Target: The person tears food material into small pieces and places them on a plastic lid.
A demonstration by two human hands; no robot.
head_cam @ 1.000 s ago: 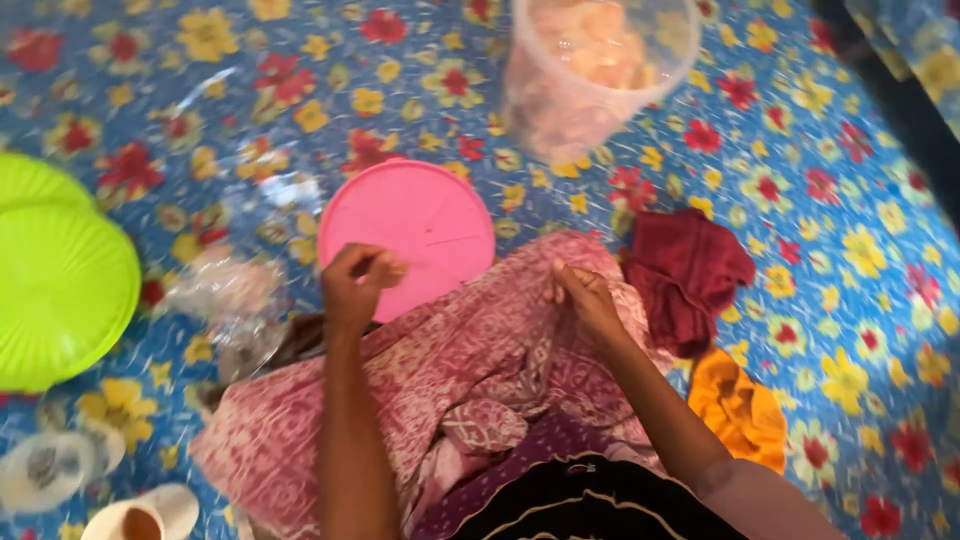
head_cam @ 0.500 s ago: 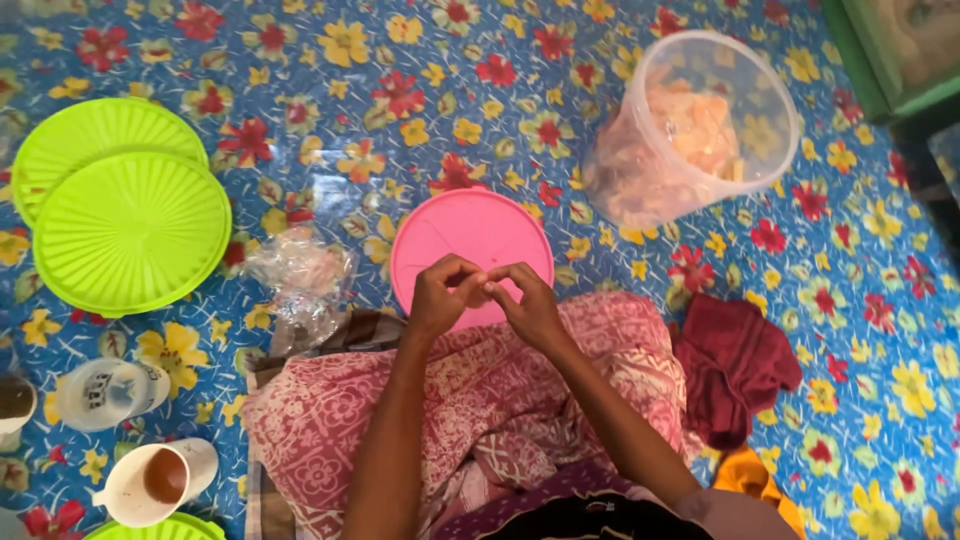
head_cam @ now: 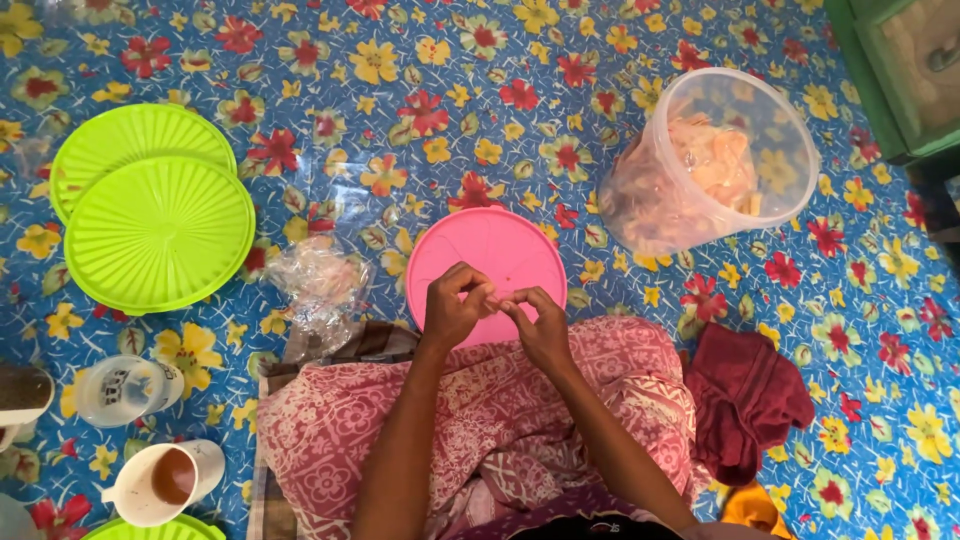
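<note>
Head view, looking straight down on a person seated on a blue floor covering [head_cam: 640, 60] printed with red and yellow flowers. The left hand [head_cam: 452, 308] and the right hand [head_cam: 540, 325] meet fingertip to fingertip over the near edge of a round pink lid [head_cam: 487, 255], which lies flat on the floor covering just beyond the knees. Both sets of fingers are drawn narrow and pinched together at the meeting point; whatever is pinched between them is too small to tell, and it cannot be told whether the fingers touch the lid. A pink patterned cloth [head_cam: 470, 410] covers the lap, and both forearms run across it. To the left of the pink lid, close beside it, lies a crumpled clear plastic bag [head_cam: 318, 285]. Further left, two green ribbed lids [head_cam: 155, 235] overlap, the nearer one on top. At upper right, well apart from the hands, stands a clear plastic tub [head_cam: 715, 165], open and tilted, with pale orange crackers inside. A dark red cloth [head_cam: 745, 395] lies bunched to the right of the lap. At lower left stands a white cup [head_cam: 165, 482] holding brown liquid, with a clear jar [head_cam: 125, 388] lying on its side just above it.
</note>
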